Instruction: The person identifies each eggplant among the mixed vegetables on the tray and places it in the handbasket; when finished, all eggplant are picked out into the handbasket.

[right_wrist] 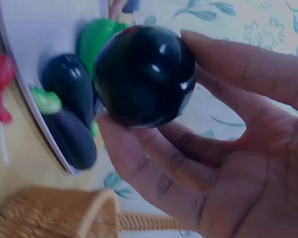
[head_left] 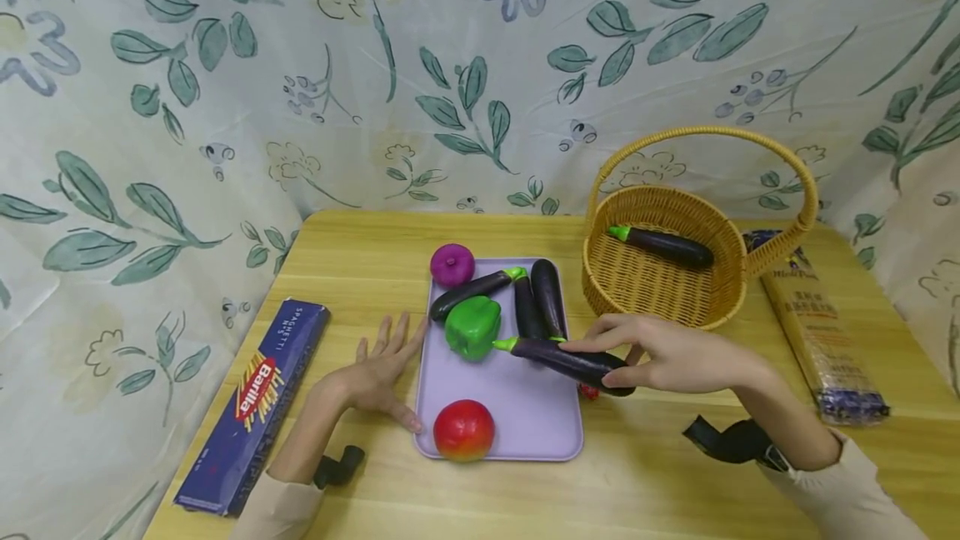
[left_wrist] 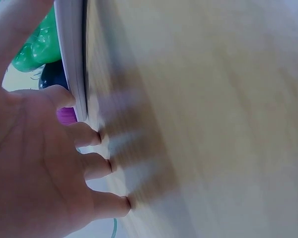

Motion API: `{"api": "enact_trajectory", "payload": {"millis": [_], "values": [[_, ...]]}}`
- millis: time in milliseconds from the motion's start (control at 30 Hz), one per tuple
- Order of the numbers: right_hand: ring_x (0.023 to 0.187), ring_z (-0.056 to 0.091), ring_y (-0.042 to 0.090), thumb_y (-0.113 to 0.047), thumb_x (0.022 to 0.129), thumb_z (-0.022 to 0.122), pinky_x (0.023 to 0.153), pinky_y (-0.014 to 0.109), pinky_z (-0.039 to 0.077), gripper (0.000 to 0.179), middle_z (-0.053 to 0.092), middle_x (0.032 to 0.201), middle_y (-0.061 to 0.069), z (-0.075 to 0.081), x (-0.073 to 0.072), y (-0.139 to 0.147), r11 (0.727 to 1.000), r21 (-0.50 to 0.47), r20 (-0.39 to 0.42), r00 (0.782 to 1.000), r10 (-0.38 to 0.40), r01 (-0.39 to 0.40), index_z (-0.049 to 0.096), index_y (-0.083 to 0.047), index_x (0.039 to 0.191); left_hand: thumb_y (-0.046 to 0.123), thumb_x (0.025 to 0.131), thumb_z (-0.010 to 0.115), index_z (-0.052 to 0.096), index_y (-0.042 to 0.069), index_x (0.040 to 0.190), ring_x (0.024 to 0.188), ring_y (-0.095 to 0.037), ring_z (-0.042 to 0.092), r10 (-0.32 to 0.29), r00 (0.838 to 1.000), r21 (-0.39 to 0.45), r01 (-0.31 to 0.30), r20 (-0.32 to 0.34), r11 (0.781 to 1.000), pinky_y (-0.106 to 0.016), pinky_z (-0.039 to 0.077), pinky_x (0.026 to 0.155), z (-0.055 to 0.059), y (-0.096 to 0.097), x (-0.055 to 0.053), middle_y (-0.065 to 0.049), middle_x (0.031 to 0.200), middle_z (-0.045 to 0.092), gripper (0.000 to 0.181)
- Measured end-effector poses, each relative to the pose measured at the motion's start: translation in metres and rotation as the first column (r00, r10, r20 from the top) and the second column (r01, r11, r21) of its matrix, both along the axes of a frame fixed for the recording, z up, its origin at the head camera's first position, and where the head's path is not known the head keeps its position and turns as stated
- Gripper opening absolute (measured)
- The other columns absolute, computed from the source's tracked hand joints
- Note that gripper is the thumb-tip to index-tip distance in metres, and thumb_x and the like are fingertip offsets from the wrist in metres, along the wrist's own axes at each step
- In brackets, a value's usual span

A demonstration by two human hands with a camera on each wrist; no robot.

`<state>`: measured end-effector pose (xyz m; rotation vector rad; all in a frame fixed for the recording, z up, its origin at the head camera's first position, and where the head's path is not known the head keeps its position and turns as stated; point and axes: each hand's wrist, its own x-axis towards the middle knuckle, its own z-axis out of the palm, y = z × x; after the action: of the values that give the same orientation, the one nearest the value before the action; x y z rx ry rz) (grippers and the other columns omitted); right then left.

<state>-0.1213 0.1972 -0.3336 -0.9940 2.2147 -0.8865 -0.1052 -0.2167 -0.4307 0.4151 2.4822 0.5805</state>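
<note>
My right hand (head_left: 663, 354) pinches an eggplant (head_left: 566, 361) between thumb and fingers, above the right side of a lilac tray (head_left: 517, 432). In the right wrist view the rounded dark end of that eggplant (right_wrist: 145, 77) faces the camera. My left hand (head_left: 381, 373) lies spread beside the tray's left edge, its fingertips on the table and its thumb at the rim. On the tray are a green bell pepper (head_left: 473, 327), a red-orange fruit (head_left: 464, 430), and several more eggplants (head_left: 547, 294). A purple onion-like vegetable (head_left: 452, 265) sits at the far left corner.
A wicker basket (head_left: 592, 273) with one eggplant (head_left: 667, 247) inside stands behind right. A blue spaghetti box (head_left: 255, 407) lies at left, a clear pasta packet (head_left: 817, 332) at right. Beside the tray's right edge is a small red item (head_left: 588, 391), partly hidden. A floral cloth (head_left: 465, 40) hangs behind.
</note>
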Motion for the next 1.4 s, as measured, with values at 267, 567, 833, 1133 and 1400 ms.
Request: {"api": "enact_trajectory", "payload": {"millis": [267,567,833,1133,1400], "values": [[0.117,0.059,0.011,-0.031,0.100,0.068,0.084,0.027,0.055,0.047,0.062,0.139,-0.001,0.032,-0.022,0.038,0.997,0.060,-0.205,0.978,-0.026,0.039,0.059,-0.034,0.146,0.058,0.063,0.092,-0.009,0.018,0.167,0.156,-0.049,-0.024,-0.013,1.000,0.017,0.013,0.009,1.000,-0.077,-0.011,0.120,-0.001,-0.001,0.000,-0.024,0.169,-0.023,0.150],[0.122,0.059,0.023,-0.016,0.099,0.069,0.078,0.024,0.051,0.051,0.061,0.143,0.006,0.052,-0.060,0.081,0.978,0.123,-0.305,0.944,-0.123,0.167,0.059,-0.031,0.147,0.054,0.065,0.093,-0.009,0.017,0.167,0.156,-0.049,-0.021,-0.003,1.000,-0.015,0.003,-0.008,1.000,-0.078,-0.008,0.121,0.000,0.000,0.000,-0.024,0.170,-0.021,0.148],[0.106,0.065,0.024,-0.009,0.099,0.068,0.072,0.026,0.053,0.050,0.058,0.150,0.016,0.056,-0.091,0.092,0.939,0.229,-0.305,0.935,-0.181,0.256,0.060,-0.021,0.147,0.054,0.065,0.093,-0.009,0.017,0.167,0.156,-0.049,-0.021,-0.003,1.000,-0.010,0.003,-0.008,1.000,-0.078,-0.008,0.121,-0.001,0.000,0.000,-0.024,0.170,-0.021,0.149],[0.124,0.060,0.038,-0.004,0.098,0.066,0.086,0.033,0.057,0.051,0.054,0.151,0.026,0.032,-0.123,0.100,0.927,0.257,-0.237,0.948,-0.214,0.273,0.060,-0.017,0.147,0.054,0.065,0.093,-0.009,0.017,0.167,0.156,-0.050,-0.021,-0.008,1.000,-0.004,0.007,-0.011,1.000,-0.077,-0.009,0.120,-0.003,-0.001,0.000,-0.024,0.170,-0.022,0.149],[0.131,0.057,0.038,-0.012,0.099,0.069,0.088,0.027,0.054,0.050,0.057,0.149,0.025,0.009,-0.144,0.107,0.933,0.274,-0.154,0.968,-0.198,0.234,0.059,-0.016,0.148,0.054,0.064,0.093,-0.008,0.016,0.167,0.156,-0.049,-0.021,-0.001,1.000,-0.001,0.001,-0.011,1.000,-0.077,-0.009,0.120,-0.003,-0.001,0.001,-0.024,0.170,-0.021,0.149]]}}
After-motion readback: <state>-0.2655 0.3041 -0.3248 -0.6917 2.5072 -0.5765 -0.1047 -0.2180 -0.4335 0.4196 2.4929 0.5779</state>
